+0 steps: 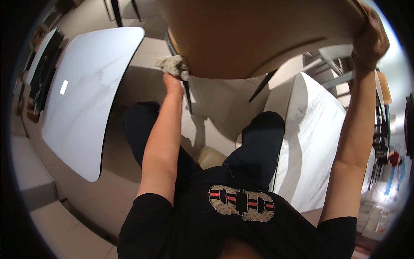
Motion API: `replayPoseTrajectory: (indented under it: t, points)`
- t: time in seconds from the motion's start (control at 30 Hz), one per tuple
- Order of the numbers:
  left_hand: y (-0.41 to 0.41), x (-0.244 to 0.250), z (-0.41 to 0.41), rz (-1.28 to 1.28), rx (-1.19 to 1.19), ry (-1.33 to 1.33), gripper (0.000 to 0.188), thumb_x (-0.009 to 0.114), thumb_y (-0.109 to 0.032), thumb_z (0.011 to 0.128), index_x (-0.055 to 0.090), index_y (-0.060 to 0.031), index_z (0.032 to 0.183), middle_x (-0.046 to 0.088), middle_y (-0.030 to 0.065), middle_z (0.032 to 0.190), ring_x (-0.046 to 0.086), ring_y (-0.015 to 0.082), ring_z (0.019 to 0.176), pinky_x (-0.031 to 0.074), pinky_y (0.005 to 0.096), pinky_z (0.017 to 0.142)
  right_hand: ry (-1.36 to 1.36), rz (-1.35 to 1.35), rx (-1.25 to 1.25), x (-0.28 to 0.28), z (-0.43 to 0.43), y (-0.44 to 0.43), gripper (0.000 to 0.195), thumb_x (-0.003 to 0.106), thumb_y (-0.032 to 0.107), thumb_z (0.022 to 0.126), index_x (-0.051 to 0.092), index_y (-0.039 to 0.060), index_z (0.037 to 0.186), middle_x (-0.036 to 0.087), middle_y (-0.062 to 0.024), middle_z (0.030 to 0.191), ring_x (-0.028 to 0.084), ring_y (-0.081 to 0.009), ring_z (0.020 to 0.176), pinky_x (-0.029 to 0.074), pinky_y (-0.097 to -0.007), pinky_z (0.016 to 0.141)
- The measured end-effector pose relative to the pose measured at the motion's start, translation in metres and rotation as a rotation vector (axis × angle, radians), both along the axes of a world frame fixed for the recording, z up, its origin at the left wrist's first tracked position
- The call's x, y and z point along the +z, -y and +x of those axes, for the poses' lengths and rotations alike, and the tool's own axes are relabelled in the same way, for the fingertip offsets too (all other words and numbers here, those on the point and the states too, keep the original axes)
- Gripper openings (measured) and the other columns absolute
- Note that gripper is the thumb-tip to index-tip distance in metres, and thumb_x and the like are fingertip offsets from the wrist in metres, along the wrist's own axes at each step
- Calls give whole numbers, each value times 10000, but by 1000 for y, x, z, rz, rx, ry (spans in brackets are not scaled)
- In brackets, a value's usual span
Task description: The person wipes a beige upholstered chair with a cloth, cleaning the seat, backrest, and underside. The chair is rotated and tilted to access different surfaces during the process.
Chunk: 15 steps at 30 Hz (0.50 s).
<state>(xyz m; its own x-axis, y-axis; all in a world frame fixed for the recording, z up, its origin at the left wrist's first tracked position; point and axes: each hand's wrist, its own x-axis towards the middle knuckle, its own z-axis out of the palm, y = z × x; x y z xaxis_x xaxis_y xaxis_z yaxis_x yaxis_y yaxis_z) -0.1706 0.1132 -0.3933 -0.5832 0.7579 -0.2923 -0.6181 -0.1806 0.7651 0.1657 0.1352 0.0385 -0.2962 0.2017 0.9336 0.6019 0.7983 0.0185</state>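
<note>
A brown chair, with smooth upholstery and dark tapered legs, is tilted up before me and fills the top of the view. My right hand grips its edge at the upper right. A crumpled pale cloth is in my left hand, pressed against a dark chair leg by the chair's left side. The cloth hides most of those fingers. Between my knees shows part of a beige padded seat.
A white marble-patterned table with rounded corners stands on my left. Close by my right leg is another marble-topped table. Pale chairs stand beyond it. Dark furniture legs rise at the top left. A person appears small at the far right.
</note>
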Motion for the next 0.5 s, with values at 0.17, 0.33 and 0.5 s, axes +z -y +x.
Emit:
replayPoseTrajectory:
  t: [0.17,0.33,0.5]
  points:
    - [16,28,36,29,121,77,362,565,-380,924,648,-106,1146,667,16,1024,639,147,915,509,308,787,68,-146,75,9,38,-9,502,337,283,977,621,-113,1097,647,-212,1095,619,-287,1000,461,-350,914]
    - [13,37,50,-1,141,114,351,503,-364,973,586,-106,1195,649,25,1017,632,159,894,511,315,745,79,-159,61,13,62,-12,415,407,242,961,638,-75,1097,660,-162,1097,636,-244,980,492,-319,870]
    - [40,35,67,-56,188,53,329,508,-396,977,578,-151,1185,621,2,1016,606,158,910,498,324,768,377,208,-391,15,114,-4,246,615,-28,783,690,-1,1016,703,-103,988,685,-246,879,551,-311,794]
